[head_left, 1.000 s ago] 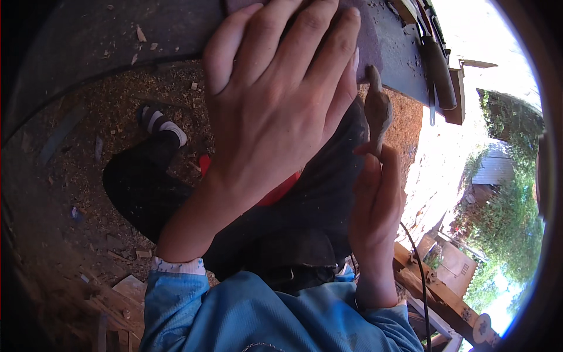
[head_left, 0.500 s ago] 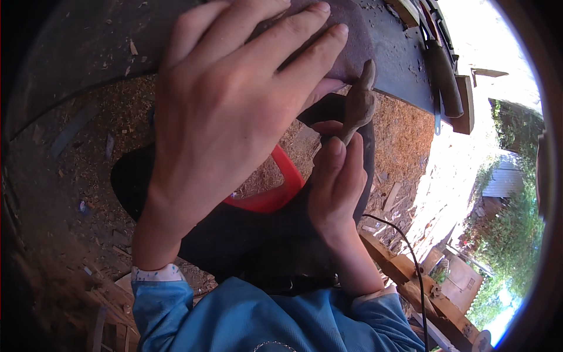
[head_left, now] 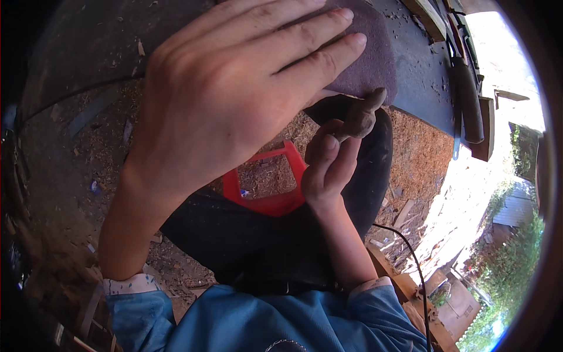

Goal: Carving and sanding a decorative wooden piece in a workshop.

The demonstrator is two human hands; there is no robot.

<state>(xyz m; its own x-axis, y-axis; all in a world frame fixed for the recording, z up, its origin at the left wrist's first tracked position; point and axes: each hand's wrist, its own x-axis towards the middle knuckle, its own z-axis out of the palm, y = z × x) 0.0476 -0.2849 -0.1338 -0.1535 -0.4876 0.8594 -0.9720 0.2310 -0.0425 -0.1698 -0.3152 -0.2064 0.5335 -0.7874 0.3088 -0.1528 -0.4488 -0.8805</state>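
My left hand (head_left: 217, 88) lies flat with fingers stretched out over a purple-brown sheet that looks like sandpaper (head_left: 375, 56), at the near edge of a dark tabletop. Its thumb is mostly hidden beneath the palm. Just right of it and lower, my right hand (head_left: 329, 164) pinches a small carved wooden piece (head_left: 359, 120) between thumb and fingers. The piece is brown, with a rounded middle and a narrower tip pointing up and right. That tip overlaps the sheet's near edge in the picture; whether they touch, I cannot tell.
Right on the dark tabletop (head_left: 410, 76) lie a tool with a dark handle (head_left: 469, 105) and wooden blocks (head_left: 427, 17). A red plastic frame (head_left: 275, 205) shows between my legs. Wood shavings (head_left: 413, 146) cover the floor. A black cable (head_left: 415, 258) runs at lower right.
The whole view has shifted, so the tabletop and tools sit lower and further right. The carved piece is tilted differently in my right hand. My left hand still lies over the sheet.
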